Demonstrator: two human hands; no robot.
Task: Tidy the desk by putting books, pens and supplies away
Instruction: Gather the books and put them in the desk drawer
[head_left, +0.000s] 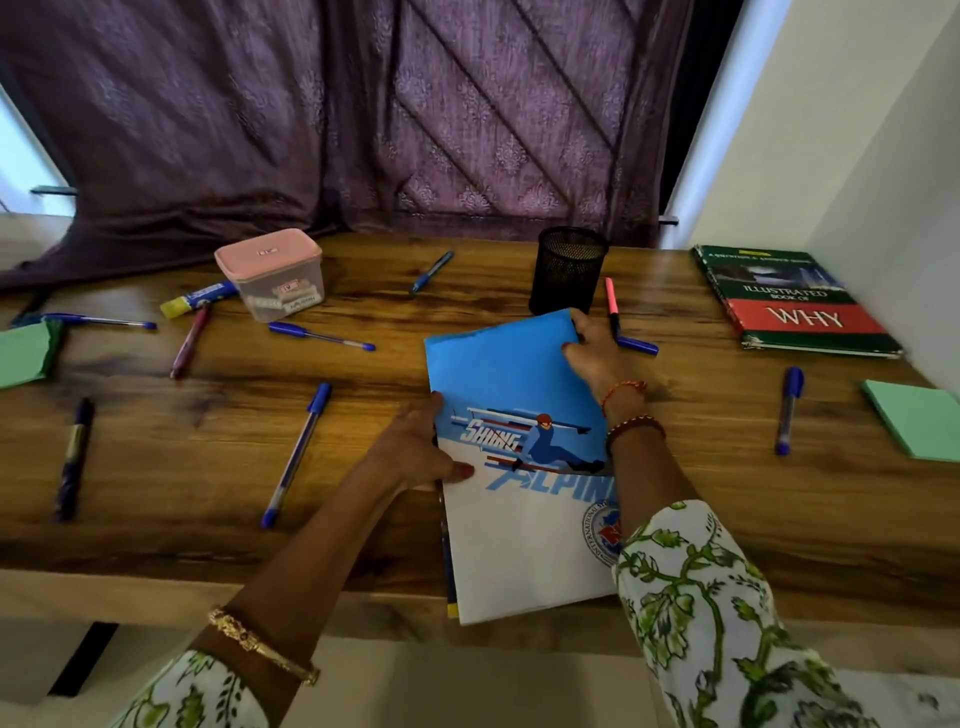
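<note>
A blue-and-white skiing notebook lies on the wooden desk, its near end hanging over the front edge. My left hand grips its left edge, thumb on the cover. My right hand holds its far right corner. A black mesh pen holder stands just behind the notebook. Several blue pens lie scattered, such as a pen left of the notebook and a pen to the right. A pink pen lies beside the holder. A green-and-red hardback book rests at the far right.
A pink-lidded plastic box stands at the back left, a glue stick next to it. Green paper pads sit at the left edge and right edge. A purple curtain hangs behind the desk; a white wall bounds the right.
</note>
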